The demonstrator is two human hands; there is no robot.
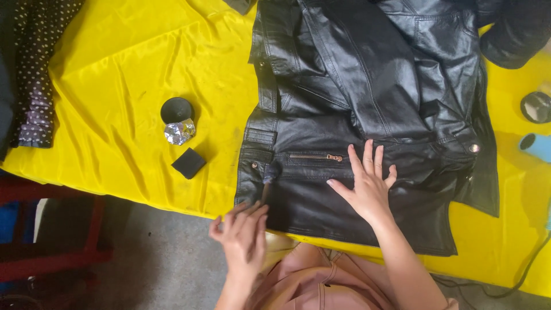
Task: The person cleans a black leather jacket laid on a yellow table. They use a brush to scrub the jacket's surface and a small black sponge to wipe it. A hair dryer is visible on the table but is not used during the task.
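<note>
A glossy black leather jacket (367, 115) with a copper-coloured zip (315, 156) and silvery snap studs lies toward the far right of a bright yellow cloth (115, 86) that covers the table. Near the cloth's front edge sit a round black lid (176, 109), a silvery foil-lined tin (179, 131) and a black square sponge (189, 162). At the left edge hangs dark fabric with small pale dots (35, 69), and at the right edge lies a light blue cylinder (537, 146).

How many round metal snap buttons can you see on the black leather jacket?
2 show clearly on the jacket: one snap button on the right-side tab, one small snap at the left edge near the zipper. Folds may hide others.
</note>
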